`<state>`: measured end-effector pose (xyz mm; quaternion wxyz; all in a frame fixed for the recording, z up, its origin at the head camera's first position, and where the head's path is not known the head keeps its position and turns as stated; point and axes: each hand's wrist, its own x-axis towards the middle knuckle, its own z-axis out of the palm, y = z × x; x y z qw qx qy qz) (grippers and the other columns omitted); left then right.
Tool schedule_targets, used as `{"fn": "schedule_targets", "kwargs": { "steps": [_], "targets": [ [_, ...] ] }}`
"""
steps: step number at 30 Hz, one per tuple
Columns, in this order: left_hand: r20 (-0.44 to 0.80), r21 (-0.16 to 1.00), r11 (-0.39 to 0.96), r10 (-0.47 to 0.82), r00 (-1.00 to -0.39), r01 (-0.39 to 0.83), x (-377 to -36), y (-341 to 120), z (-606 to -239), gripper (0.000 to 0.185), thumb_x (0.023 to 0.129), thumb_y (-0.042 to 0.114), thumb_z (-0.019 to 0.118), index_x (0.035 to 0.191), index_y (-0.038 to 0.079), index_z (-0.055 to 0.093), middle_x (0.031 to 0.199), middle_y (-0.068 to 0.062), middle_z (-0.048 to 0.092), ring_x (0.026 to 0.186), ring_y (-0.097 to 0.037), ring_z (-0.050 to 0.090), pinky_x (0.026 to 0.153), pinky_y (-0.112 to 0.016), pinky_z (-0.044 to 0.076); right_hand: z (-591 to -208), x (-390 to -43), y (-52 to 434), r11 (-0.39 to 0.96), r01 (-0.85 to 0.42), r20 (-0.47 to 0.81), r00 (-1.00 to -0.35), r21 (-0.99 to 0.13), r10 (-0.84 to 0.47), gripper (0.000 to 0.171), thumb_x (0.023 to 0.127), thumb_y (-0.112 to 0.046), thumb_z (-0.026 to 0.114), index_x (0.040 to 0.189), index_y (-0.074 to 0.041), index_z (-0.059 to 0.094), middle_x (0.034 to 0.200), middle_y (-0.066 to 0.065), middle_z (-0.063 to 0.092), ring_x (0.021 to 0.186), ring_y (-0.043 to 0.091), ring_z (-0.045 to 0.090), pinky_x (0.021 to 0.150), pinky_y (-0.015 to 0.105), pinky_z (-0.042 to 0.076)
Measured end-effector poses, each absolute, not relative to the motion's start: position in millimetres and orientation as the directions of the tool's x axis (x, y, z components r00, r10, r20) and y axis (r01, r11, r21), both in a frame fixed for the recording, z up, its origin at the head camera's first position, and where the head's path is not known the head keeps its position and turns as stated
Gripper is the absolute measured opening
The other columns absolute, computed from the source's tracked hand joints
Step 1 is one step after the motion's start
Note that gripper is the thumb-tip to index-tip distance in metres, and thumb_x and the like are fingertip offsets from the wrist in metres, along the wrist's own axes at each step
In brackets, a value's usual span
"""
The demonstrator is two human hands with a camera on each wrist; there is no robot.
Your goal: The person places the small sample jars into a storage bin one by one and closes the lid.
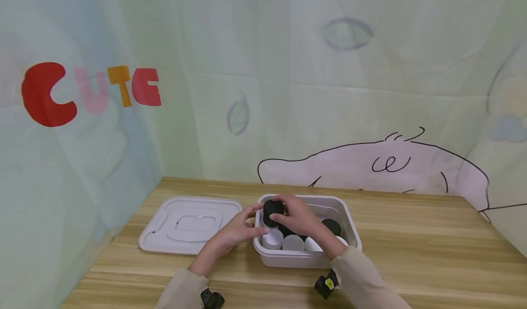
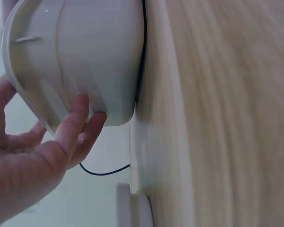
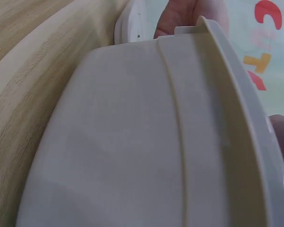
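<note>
On the wooden table [image 1: 411,245], a grey-white plastic bin [image 1: 350,229], with small black and white round jars inside. Over its left end, right hand [image 1: 300,217], fingers curled round a black jar [image 1: 272,208] and holding it just above the white jars [image 1: 284,241]. Left hand [image 1: 232,231] against the bin's left wall, fingers straight, fingertips [image 2: 80,106] touching the outside near the rim, gripping nothing. Just left of the bin, flat on the table, matching lid [image 1: 187,224].

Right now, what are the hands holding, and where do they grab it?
The right hand grips a black jar by its top. The left hand touches the bin at its left wall.
</note>
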<state>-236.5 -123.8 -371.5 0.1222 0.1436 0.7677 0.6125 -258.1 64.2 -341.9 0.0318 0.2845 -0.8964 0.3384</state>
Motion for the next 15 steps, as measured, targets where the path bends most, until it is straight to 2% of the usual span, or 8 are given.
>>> {"fn": "schedule_targets", "kwargs": {
  "steps": [3, 10, 15],
  "targets": [
    [-0.011, 0.977, 0.201, 0.371, -0.929, 0.069, -236, -124, -371, 0.069, 0.080, 0.014, 0.070, 0.137, 0.004, 0.033, 0.140, -0.026, 0.026, 0.107, -0.038, 0.052, 0.074, -0.033, 0.049, -344, -261, 60, 0.622, -0.527, 0.233, -0.838, -0.579, -0.494, 0.038, 0.084, -0.015, 0.065, 0.117, 0.000, 0.056, 0.112, 0.016, 0.057, 0.089, 0.022, 0.054, 0.077, 0.038, 0.048],
    [-0.008, 0.984, 0.165, 0.391, -0.921, 0.061, -238, -124, -373, 0.069, 0.080, 0.012, 0.069, 0.138, 0.006, 0.032, 0.142, -0.023, 0.023, 0.106, -0.033, 0.053, 0.073, -0.030, 0.049, -354, -263, 57, 0.650, -0.549, 0.186, -0.819, -0.526, -0.542, 0.038, 0.083, -0.011, 0.065, 0.116, 0.004, 0.055, 0.117, 0.019, 0.057, 0.108, 0.030, 0.053, 0.093, 0.046, 0.041],
    [-0.015, 0.983, 0.175, 0.383, -0.924, 0.056, -238, -124, -373, 0.069, 0.080, 0.013, 0.069, 0.138, 0.007, 0.033, 0.142, -0.023, 0.023, 0.109, -0.035, 0.052, 0.075, -0.033, 0.050, -356, -261, 55, 0.682, -0.553, 0.163, -0.819, -0.479, -0.549, 0.038, 0.082, -0.009, 0.066, 0.116, 0.004, 0.056, 0.117, 0.018, 0.058, 0.111, 0.030, 0.052, 0.095, 0.046, 0.039]
  ]
}}
